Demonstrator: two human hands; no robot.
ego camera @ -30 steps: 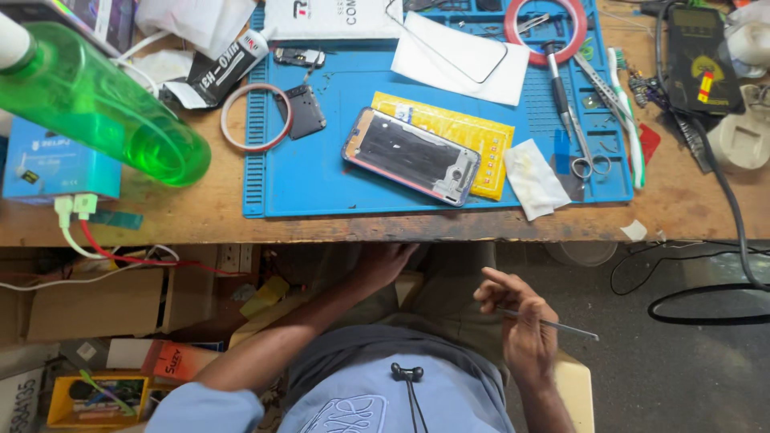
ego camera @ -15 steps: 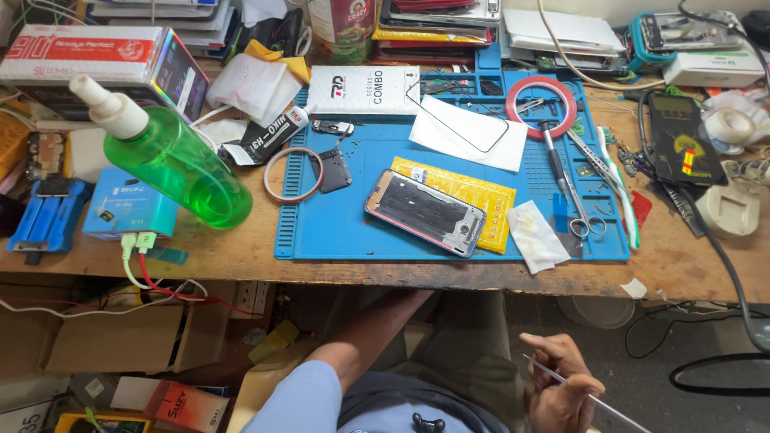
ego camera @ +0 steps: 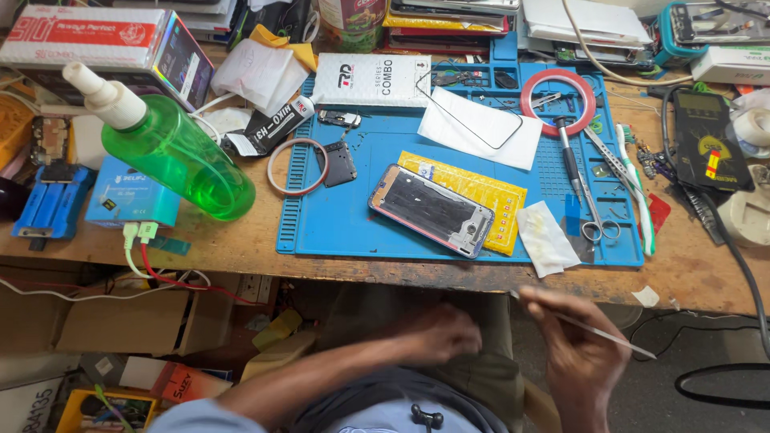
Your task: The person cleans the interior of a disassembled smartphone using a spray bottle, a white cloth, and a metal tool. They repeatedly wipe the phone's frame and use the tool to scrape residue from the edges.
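- Steel-grey thin metal pry tool [ego camera: 593, 329] sits pinched in the closed fingers of the right hand [ego camera: 579, 353], below the near edge of the wooden workbench [ego camera: 241, 248]; its tip points right and slightly down.
- Left hand [ego camera: 437, 333] rests over the lap, just left of the right hand; fingers are curled inward and blurred, so whether they hold anything cannot be told.
- Blue rectangular silicone work mat [ego camera: 345, 224] lies on the workbench, above both hands.
- Opened smartphone with dark inner frame [ego camera: 431, 210] lies tilted near the mat's front edge, well apart from both hands.
- Yellow rectangular sheet [ego camera: 481, 188] lies partly under the smartphone.
- White folded wipe [ego camera: 545, 238] lies just right of the smartphone.
- Silver scissors [ego camera: 589, 204] lie on the right part of the mat.
- Green translucent plastic spray bottle [ego camera: 172, 156] lies on its side left of the mat.
- Red tape ring [ego camera: 558, 102] lies at the mat's far right corner.
- White flat box [ego camera: 370, 80] lies along the mat's far edge.
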